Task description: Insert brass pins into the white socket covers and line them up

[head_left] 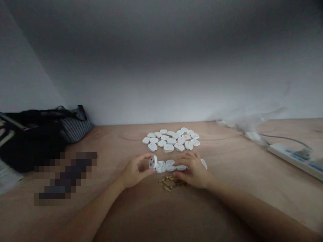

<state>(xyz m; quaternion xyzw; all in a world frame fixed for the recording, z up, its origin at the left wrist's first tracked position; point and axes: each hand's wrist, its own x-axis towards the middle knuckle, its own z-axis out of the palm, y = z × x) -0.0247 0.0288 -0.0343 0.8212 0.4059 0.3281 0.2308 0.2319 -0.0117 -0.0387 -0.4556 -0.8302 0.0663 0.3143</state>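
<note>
My left hand point(136, 171) pinches a white plastic plug housing point(152, 162) between thumb and fingers, tilted up on edge with its holed face showing. Beside it, a row of similar white housings runs to the right, including one lying flat point(160, 166) and another point(170, 165). My right hand point(194, 169) has its thumb and bent fingers around a white housing point(181, 167) in that row, partly covering it. At the row's right end, another housing point(204, 164) peeks out behind the hand. Small brass pins point(167, 185) lie in a loose pile just below, some hidden by my right hand.
Farther back on the wooden table point(121, 141) sits a cluster of several white housings point(171, 141). A white power strip point(295, 158) with a cable and clear plastic bag point(252, 122) lies right. Black and striped bags point(77, 126) stand left, near a pixelated dark item point(69, 178).
</note>
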